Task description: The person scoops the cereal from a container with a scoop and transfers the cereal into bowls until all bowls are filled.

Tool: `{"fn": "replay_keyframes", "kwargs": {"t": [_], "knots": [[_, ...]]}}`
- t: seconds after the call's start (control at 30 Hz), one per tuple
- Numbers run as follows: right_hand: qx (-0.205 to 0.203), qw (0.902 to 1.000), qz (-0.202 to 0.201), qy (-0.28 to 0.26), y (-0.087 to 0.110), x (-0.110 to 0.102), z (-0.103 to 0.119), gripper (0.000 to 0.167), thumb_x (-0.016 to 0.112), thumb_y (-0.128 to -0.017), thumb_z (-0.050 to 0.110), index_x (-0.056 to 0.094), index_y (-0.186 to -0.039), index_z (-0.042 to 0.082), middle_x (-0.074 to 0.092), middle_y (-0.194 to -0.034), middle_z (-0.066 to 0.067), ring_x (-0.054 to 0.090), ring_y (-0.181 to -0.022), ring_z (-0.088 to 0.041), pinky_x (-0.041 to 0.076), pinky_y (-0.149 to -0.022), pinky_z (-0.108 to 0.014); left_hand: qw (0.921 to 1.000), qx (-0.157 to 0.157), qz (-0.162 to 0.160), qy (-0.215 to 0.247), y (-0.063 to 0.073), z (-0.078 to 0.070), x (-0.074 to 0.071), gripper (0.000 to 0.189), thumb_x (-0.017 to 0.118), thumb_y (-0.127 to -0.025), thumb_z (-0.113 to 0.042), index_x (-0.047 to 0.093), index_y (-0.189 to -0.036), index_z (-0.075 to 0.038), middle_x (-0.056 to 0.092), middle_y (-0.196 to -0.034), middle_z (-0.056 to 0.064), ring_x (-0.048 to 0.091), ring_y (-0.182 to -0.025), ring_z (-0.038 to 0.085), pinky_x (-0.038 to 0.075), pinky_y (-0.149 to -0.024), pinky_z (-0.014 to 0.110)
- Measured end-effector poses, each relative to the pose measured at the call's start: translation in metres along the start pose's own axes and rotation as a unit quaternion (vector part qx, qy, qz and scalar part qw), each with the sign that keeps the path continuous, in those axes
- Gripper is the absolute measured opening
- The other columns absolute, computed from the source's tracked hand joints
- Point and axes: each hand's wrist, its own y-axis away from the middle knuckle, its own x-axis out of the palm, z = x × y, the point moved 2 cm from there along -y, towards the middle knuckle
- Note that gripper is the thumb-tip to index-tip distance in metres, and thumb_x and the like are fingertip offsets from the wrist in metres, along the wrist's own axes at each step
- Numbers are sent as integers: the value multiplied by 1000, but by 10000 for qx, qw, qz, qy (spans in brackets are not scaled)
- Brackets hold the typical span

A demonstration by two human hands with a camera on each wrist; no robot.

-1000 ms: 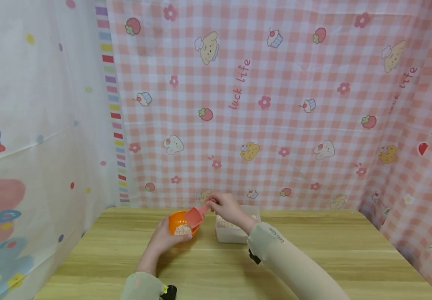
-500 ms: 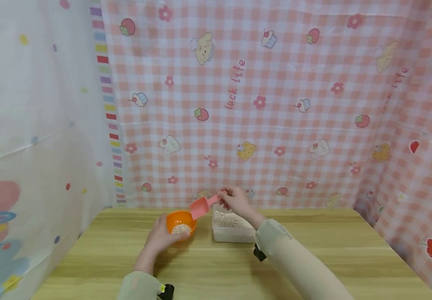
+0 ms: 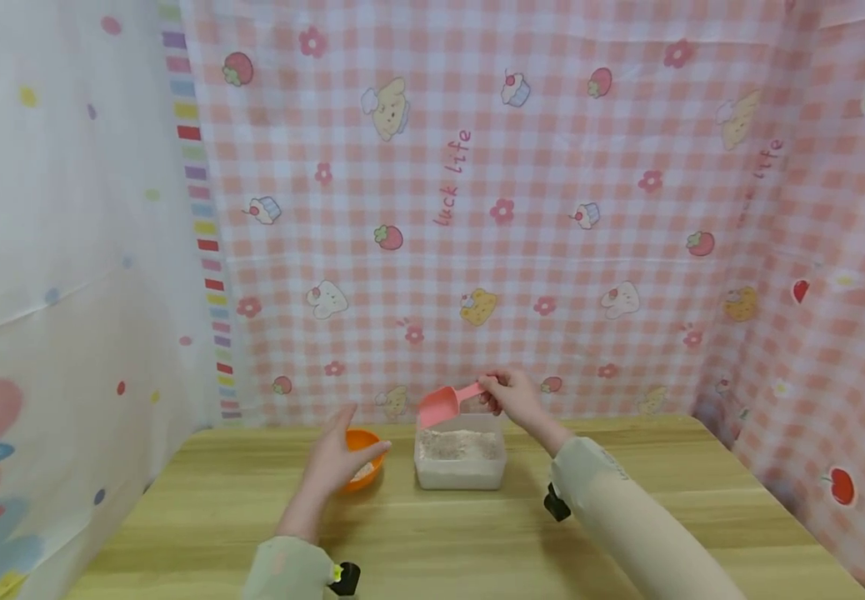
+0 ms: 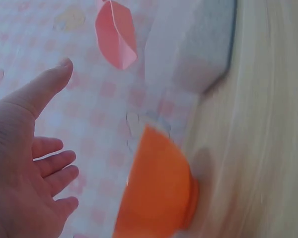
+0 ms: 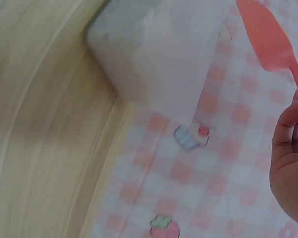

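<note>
An orange bowl (image 3: 372, 478) with pale flakes in it stands on the table at the left. Beside and partly over it is my left hand (image 3: 333, 458), thumb and fingers spread apart; the left wrist view shows a gap between this hand (image 4: 25, 163) and the bowl (image 4: 156, 191). My right hand (image 3: 518, 398) pinches the handle of a pink scoop (image 3: 440, 407), which it holds above the back left of a translucent plastic box (image 3: 461, 477) of pale flakes. In the right wrist view, the scoop (image 5: 268, 42) points away from the fingers.
The wooden table (image 3: 432, 546) carries the box to the right of the bowl. A pink checked cloth (image 3: 432, 167) hangs right behind the table's back edge, with a white patterned cloth (image 3: 102, 250) at the left side.
My right hand has carried the scoop rightwards from over the bowl to over the box. The left hand has let go of the bowl and lifted slightly. The head view has shifted.
</note>
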Motion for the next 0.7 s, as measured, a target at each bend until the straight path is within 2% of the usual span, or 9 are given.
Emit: {"fn": "replay_keyframes", "kwargs": {"t": [0.17,0.33,0.53,0.63,0.7], "knots": [[71,9996,-246,104,6,-18,-8,25,54,-100,8,62,-109,-14,66,-72,-19,53,-53,-13,48,-48,-24,9998,121,100,121,-2,-18,15,94,77,-79,-48,33,-151,-6,29,-153,22,26,-139,45,26,-108,63],[418,9978,-419,311,11,-31,-17,29,54,-100,12,62,-113,-13,66,-71,-11,55,-56,-13,50,-50,-25,9986,241,282,370,-1,-32,38,91,78,-79,-46,36,-150,-7,30,-153,21,28,-138,43,27,-108,62],[566,9967,-496,293,16,-44,-25,30,54,-100,13,62,-113,-13,65,-71,-10,54,-56,-13,50,-51,-23,9950,661,592,458,0,-42,71,95,80,-78,-41,33,-148,3,31,-151,25,30,-137,43,29,-108,59],[494,9973,-475,256,19,-48,-29,28,54,-100,12,62,-108,-13,65,-70,-12,54,-55,-12,49,-50,-23,9954,558,630,454,0,-41,84,98,80,-79,-38,27,-148,9,28,-152,28,29,-137,45,28,-109,58],[453,9976,-457,238,20,-51,-31,26,53,-100,11,63,-105,-13,65,-69,-12,54,-54,-12,49,-49,-23,9959,413,611,522,-1,-39,90,100,80,-79,-37,24,-149,8,25,-153,28,28,-137,45,27,-110,58]]}}
